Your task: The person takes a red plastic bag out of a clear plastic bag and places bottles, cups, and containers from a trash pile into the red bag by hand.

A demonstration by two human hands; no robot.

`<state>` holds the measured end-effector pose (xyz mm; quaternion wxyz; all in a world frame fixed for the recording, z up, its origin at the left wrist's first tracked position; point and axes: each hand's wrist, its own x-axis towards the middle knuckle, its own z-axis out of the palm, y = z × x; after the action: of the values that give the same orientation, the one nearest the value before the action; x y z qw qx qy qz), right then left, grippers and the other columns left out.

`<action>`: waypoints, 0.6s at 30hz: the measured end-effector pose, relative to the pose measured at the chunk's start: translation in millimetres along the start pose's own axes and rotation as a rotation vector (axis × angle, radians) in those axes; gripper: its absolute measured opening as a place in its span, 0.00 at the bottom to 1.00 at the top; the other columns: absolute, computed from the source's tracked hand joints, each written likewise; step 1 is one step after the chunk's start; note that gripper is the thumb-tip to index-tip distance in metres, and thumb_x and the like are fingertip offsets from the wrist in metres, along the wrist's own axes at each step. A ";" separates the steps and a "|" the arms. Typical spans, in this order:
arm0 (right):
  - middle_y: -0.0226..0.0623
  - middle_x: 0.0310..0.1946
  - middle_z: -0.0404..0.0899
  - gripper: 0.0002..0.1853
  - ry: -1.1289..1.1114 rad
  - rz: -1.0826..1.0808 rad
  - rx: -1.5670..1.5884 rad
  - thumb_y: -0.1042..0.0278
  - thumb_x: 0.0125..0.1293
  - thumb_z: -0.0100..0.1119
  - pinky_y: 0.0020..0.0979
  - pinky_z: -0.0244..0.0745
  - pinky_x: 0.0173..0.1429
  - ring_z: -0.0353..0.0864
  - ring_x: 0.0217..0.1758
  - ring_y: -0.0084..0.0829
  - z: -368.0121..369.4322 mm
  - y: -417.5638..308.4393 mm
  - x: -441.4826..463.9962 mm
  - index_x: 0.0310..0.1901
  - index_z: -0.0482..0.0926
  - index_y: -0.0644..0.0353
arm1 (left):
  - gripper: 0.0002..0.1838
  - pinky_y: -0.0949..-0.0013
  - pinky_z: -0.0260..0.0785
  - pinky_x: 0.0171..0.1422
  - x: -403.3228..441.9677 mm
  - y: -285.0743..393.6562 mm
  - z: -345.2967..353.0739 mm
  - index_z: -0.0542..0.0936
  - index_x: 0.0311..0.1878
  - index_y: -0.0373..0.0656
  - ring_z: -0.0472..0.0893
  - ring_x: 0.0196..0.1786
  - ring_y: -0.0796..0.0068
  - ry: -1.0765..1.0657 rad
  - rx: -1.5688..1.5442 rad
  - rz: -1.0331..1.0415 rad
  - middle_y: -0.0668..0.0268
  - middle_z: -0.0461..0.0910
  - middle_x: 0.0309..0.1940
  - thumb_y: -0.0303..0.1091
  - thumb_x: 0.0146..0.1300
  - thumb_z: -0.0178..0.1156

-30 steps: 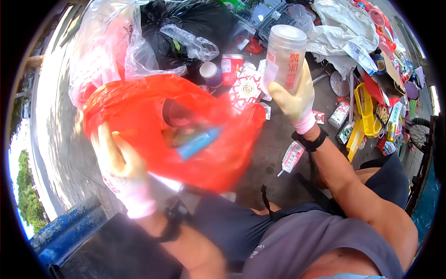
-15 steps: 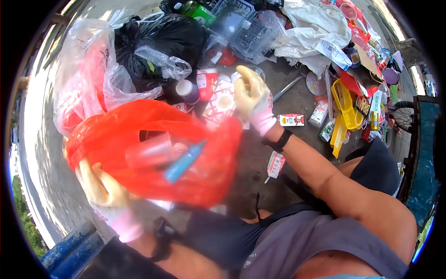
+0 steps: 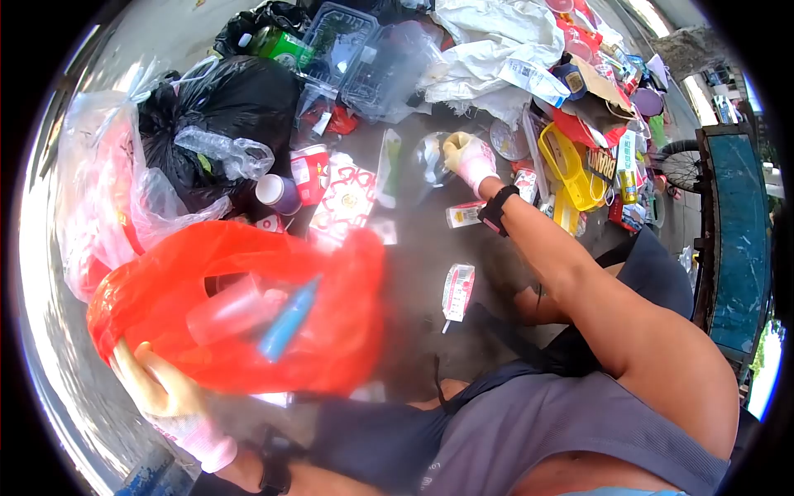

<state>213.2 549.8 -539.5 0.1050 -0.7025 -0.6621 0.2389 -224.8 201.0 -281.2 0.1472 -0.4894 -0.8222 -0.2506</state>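
My left hand (image 3: 161,384), in a pale coated glove, is closed on the edge of a red plastic bag (image 3: 335,331). Inside the bag's opening are a clear plastic cup (image 3: 227,312) and a blue tube-shaped thing (image 3: 289,321), both somewhat blurred. My right hand (image 3: 469,159), gloved too, has its fingers curled together on a clear plastic item (image 3: 432,161). Motion smears that item, so its exact kind does not show. Just below the right hand lies a small carton (image 3: 465,215) on the ground. Another pink and white carton with a straw (image 3: 457,293) lies nearer to me.
A black garbage bag (image 3: 223,124), a red paper cup (image 3: 309,175) and a patterned box (image 3: 343,200) lie at the left. Clear trays (image 3: 385,74) and a white sack (image 3: 488,50) are at the back. Mixed litter with a yellow basket (image 3: 566,169) is piled at the right.
The view has shifted, so the scene sits farther left. My right hand has moved from beside the patterned box to the right, its fingers now closed on clear plastic. The left hand still holds the bag.
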 end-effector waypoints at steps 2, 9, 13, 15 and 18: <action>0.48 0.56 0.91 0.16 0.225 -0.125 -0.221 0.51 0.71 0.62 0.46 0.82 0.68 0.90 0.60 0.51 4.2 60.5 15.7 0.50 0.91 0.49 | 0.24 0.56 0.70 0.76 0.3 -0.1 0.5 0.73 0.80 0.37 0.81 0.68 0.47 0.005 0.060 0.054 0.45 0.78 0.72 0.28 0.84 0.53; 0.51 0.54 0.90 0.15 -0.088 0.014 -0.412 0.55 0.71 0.64 0.51 0.84 0.63 0.90 0.56 0.54 -4.2 111.1 0.6 0.49 0.90 0.55 | 0.24 0.53 0.68 0.79 -0.8 13.0 -2.7 0.74 0.79 0.37 0.77 0.75 0.40 0.005 0.135 0.080 0.44 0.78 0.74 0.27 0.83 0.54; 0.47 0.42 0.92 0.11 -0.175 -0.282 -0.428 0.61 0.69 0.66 0.45 0.87 0.54 0.93 0.48 0.50 28.2 76.1 -53.8 0.44 0.93 0.56 | 0.24 0.53 0.70 0.78 2.2 18.6 0.4 0.75 0.78 0.37 0.78 0.74 0.40 -0.003 0.037 0.064 0.43 0.79 0.73 0.25 0.82 0.53; 0.49 0.41 0.92 0.09 -0.230 -0.471 -0.615 0.69 0.67 0.65 0.43 0.88 0.50 0.94 0.47 0.47 58.1 63.3 -75.8 0.42 0.94 0.55 | 0.24 0.53 0.71 0.77 2.9 20.1 0.1 0.75 0.77 0.36 0.79 0.73 0.40 0.005 0.053 0.077 0.43 0.79 0.72 0.25 0.81 0.54; 0.51 0.42 0.91 0.09 -0.308 -0.583 -0.483 0.72 0.67 0.64 0.43 0.88 0.51 0.93 0.46 0.48 64.7 26.5 -108.0 0.44 0.93 0.57 | 0.24 0.53 0.72 0.75 3.9 20.6 -1.3 0.75 0.77 0.36 0.80 0.71 0.40 0.011 0.060 0.113 0.43 0.79 0.72 0.25 0.81 0.54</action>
<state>204.8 430.3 -586.4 -0.0998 -0.4459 -0.8786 0.1391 -208.5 211.3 -272.7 0.1803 -0.5291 -0.7995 -0.2198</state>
